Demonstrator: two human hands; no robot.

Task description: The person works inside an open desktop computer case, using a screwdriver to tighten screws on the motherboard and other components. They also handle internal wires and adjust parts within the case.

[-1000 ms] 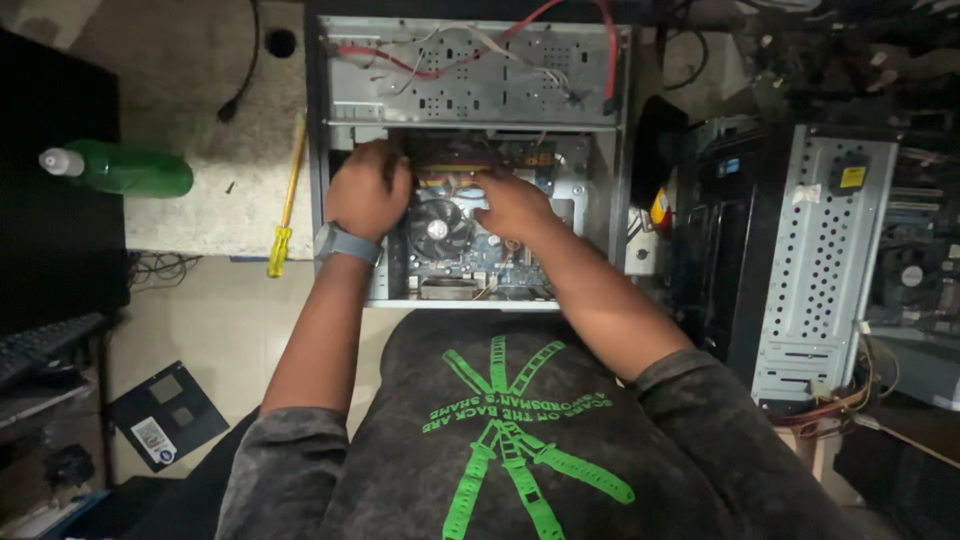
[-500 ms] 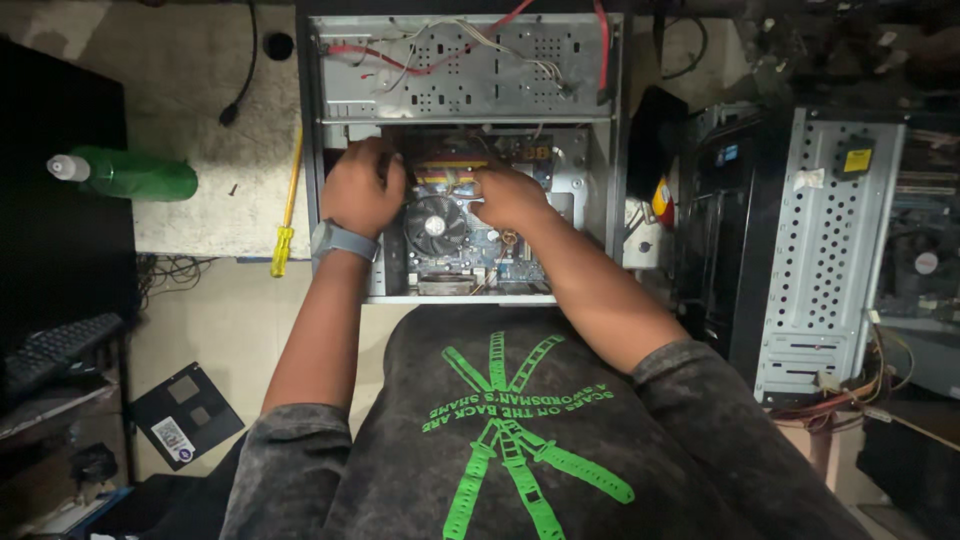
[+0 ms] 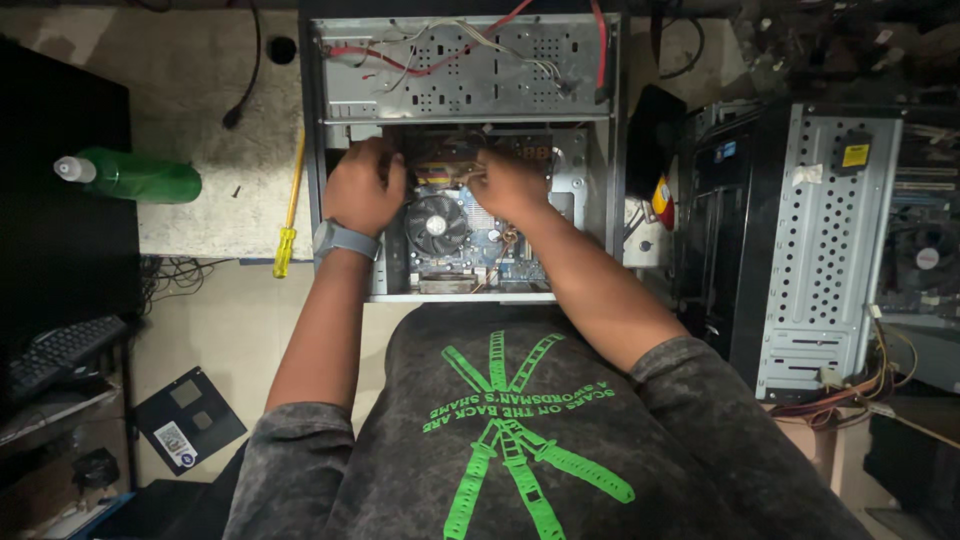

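Left grip: left hand [image 3: 364, 186] curled into a loose fist, knuckles up, at the upper left of the motherboard [image 3: 478, 232]; fingertips hidden under the hand, so what they pinch cannot be told. Grey wristwatch [image 3: 342, 239] on that wrist.
Right grip: right hand [image 3: 508, 184] fingers bunched together and pointing left toward the board's upper middle; seems to press on or nip something small there, but the contact is hidden.
Work spot: the strip of motherboard between the two hands, just above the round black CPU cooler fan [image 3: 436, 224]. Both hands lie about equally near it, left hand from the left, right hand from the right.
Case: open desktop computer case [image 3: 600, 200] lying on its side, long axis running away from the person; drive cage with red and white cables [image 3: 440, 55] at the far end.
Around: yellow-handled screwdriver [image 3: 288, 222] just left of the case, shaft pointing away; green plastic bottle [image 3: 135, 176] on its side farther left; second bare metal case [image 3: 825, 240] upright to the right; keyboard [image 3: 60, 352] at lower left.
Light: dim; board details small.
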